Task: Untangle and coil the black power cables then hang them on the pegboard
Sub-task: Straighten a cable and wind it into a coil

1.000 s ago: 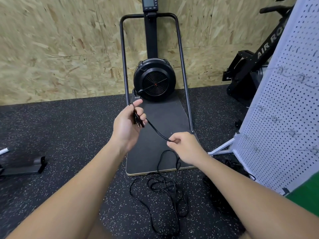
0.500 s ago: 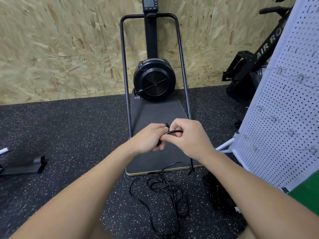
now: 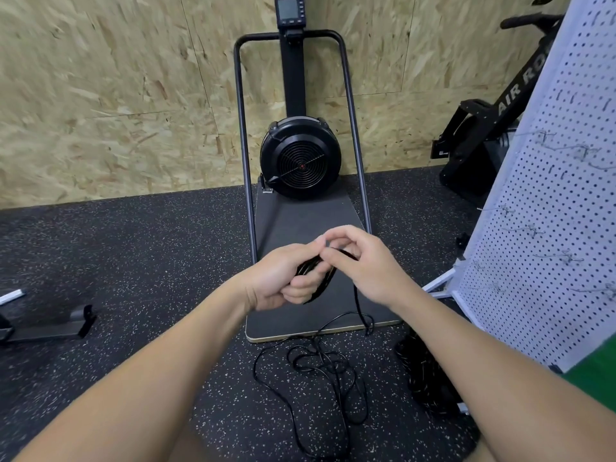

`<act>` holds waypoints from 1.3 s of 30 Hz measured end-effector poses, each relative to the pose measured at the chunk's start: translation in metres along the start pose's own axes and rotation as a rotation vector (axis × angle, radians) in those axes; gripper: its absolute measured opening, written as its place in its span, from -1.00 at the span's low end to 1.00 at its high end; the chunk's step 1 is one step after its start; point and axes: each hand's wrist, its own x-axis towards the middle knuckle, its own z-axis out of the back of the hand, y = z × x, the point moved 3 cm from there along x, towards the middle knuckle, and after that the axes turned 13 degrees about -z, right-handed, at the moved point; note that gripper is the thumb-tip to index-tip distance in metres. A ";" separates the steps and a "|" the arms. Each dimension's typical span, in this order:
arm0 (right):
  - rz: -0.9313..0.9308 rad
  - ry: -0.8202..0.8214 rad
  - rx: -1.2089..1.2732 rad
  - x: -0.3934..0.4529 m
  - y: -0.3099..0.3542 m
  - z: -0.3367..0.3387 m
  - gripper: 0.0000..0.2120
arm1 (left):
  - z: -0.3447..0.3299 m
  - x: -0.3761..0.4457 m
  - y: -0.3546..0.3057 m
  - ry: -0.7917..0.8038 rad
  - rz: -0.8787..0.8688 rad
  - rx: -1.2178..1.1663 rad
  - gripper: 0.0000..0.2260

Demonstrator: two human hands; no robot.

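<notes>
Bare forearms — no sleeves, no jewellery

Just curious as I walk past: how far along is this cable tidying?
Early on. A few loops of black power cable are gathered in the left hand, and the right hand is laying on another. Most of the cable is tangled on the floor, and the pegboard hooks show no cables.

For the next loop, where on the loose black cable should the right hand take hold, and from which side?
Judging by its pose, on the free strand hanging below the right hand, a little under the coil in the left hand. The black cable hangs nearly straight there, clear of the tangle on the floor; come from the right.
</notes>
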 end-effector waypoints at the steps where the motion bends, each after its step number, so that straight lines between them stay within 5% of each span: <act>1: -0.043 0.011 0.030 0.001 -0.003 -0.002 -0.71 | 0.000 -0.001 -0.002 -0.011 -0.001 -0.067 -0.54; 11: -0.390 -0.029 -0.010 0.003 -0.045 0.003 -0.69 | 0.039 0.001 -0.026 -0.217 -0.344 -0.637 -0.60; 18: -0.214 -0.106 -0.076 0.003 -0.031 0.000 -0.95 | 0.069 0.000 -0.016 -0.478 -0.431 -0.717 -0.58; 23: 0.071 -0.019 -0.447 0.000 -0.015 -0.016 -0.89 | 0.064 0.005 -0.004 -0.597 -0.386 -0.489 -0.68; 29: 0.282 -0.031 -0.524 -0.009 0.006 -0.018 -0.92 | 0.024 0.009 0.000 -0.463 -0.244 -0.167 -0.66; 31: 0.265 -0.070 -0.428 -0.011 0.009 -0.014 -0.93 | 0.018 0.008 0.003 -0.408 -0.173 0.113 -0.68; 34: 0.185 -0.185 -0.399 -0.011 0.011 -0.003 -0.62 | 0.008 0.009 0.004 -0.270 -0.108 0.581 -0.57; 39: 0.109 -0.162 -0.243 -0.011 0.010 0.007 -0.48 | 0.001 0.009 0.006 -0.127 0.000 0.318 -0.60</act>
